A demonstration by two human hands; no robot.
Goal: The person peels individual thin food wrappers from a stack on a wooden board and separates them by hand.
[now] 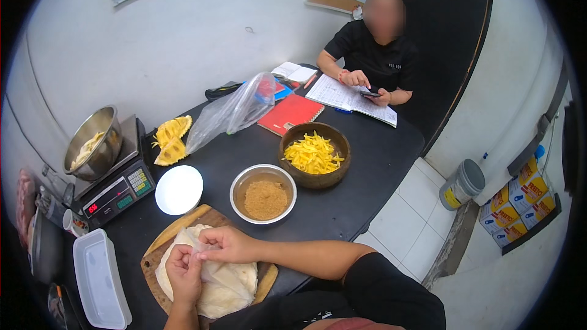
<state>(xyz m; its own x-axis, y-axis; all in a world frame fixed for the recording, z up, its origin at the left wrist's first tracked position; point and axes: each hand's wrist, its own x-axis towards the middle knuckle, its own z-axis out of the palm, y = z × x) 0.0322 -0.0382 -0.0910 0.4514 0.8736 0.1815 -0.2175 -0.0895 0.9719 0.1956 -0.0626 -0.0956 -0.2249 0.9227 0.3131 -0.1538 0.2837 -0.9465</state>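
Note:
Both hands are close together over a stack of thin, pale spring roll wrappers [236, 291]. My left hand [183, 275] and my right hand [231, 244] pinch the edge of one translucent wrapper [213, 271] between thumbs and fingers. Part of that sheet is raised from the stack; the rest drapes over it. Underneath lies a wooden cutting board [151, 259], partly covered by the stack and my forearms. Beyond my right hand stands a steel bowl [236, 206] of brown sugar [266, 199]. Behind it, a wooden bowl [316, 182] holds yellow jackfruit strips [314, 153].
To the left are a white plastic container [98, 279], a white bowl [179, 190] and a digital scale [121, 199] bearing a steel bowl [103, 160]. Jackfruit rind pieces [172, 142], a plastic bag [229, 112] and a red notebook [291, 112] lie farther back. Opposite, a person [373, 55] handles a phone [369, 94].

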